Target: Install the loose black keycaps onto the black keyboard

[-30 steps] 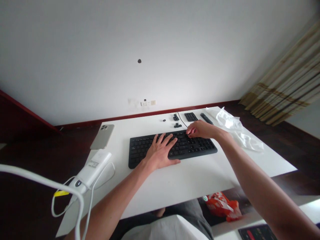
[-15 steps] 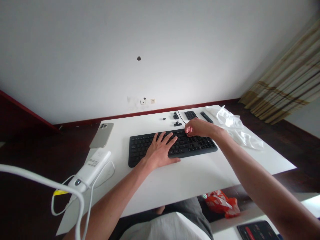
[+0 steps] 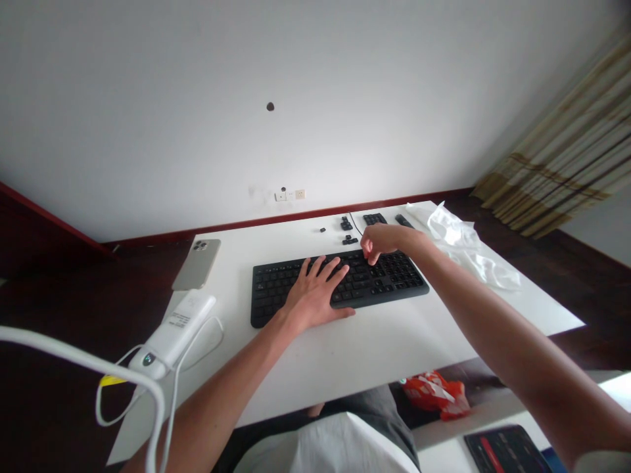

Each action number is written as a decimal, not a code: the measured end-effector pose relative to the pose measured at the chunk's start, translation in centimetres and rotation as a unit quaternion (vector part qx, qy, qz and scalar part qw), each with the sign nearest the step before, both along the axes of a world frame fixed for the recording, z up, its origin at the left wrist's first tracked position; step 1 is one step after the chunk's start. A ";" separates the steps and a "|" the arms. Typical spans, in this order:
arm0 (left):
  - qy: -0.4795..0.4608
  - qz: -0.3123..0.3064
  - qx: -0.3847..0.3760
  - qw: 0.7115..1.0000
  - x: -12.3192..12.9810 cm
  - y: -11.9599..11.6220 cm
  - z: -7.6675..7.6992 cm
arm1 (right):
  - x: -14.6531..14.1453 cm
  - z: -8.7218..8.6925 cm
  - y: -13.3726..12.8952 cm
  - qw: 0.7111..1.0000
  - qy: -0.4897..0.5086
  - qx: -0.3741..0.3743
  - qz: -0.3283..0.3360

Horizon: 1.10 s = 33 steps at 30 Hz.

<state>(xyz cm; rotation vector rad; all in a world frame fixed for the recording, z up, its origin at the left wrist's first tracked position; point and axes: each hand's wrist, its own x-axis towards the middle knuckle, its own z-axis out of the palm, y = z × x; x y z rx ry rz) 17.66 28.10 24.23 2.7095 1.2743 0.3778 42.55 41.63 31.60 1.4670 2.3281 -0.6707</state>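
Note:
A black keyboard [image 3: 365, 293] lies on the white table [image 3: 315, 355]. My left hand [image 3: 315, 292] rests on its middle with the fingers spread and the thumb out over the near edge. At the keyboard's upper right part, my right hand [image 3: 377, 243] is bent down with its fingertips pressed together on the keys; whatever they grip, if anything, is too small to make out. Beyond the keyboard are several loose black keycaps [image 3: 350, 240] and a single keycap [image 3: 323, 230]. A black number-pad block [image 3: 374, 219] sits behind my right hand.
On the left are a phone [image 3: 197, 264] and a white power strip [image 3: 175, 332] with cables. A dark stick-like object [image 3: 403, 221] and white plastic [image 3: 456, 233] lie at the back right. An orange bag [image 3: 434, 394] is below the table's front edge.
My right hand has rolled over slightly, its wrist moving up and left, and now covers part of the space by the number-pad block. My left hand stays on the keyboard. The view has shifted slightly.

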 end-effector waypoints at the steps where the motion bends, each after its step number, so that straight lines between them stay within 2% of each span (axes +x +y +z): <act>1: 0.001 0.000 -0.001 1.000 0.0 0.0 0.0 | 0.0 -0.1 0.2 1.000 -0.006 -0.014 -0.010; 5: 0.004 0.000 -0.008 1.000 0.0 0.0 0.1 | -0.1 -0.2 0.8 0.997 -0.020 -0.055 -0.046; 8: 0.007 -0.001 -0.009 1.000 0.1 0.1 0.1 | -0.5 -0.2 1.0 0.997 -0.038 -0.056 -0.047; 12: 0.006 -0.001 -0.011 1.000 0.1 0.1 0.1 | -1.2 -0.4 1.6 0.995 -0.093 -0.015 -0.032; 16: 0.011 0.000 -0.011 1.000 0.1 0.2 0.0 | -1.9 -0.8 2.3 0.995 -0.090 0.045 -0.015; 24: 0.014 0.000 0.001 1.000 0.1 0.1 0.2 | -3.1 -1.0 2.0 0.989 -0.132 0.072 -0.003; 28: 0.017 0.004 0.010 1.000 0.1 0.0 0.3 | -2.3 0.4 1.6 0.995 -0.069 0.061 0.040; 30: 0.015 0.006 0.014 1.000 0.1 -0.1 0.2 | -2.2 1.0 1.7 0.993 -0.001 0.114 0.027; 33: 0.014 0.004 0.013 1.000 0.1 -0.1 0.0 | -3.2 1.0 2.2 0.968 0.086 0.234 0.007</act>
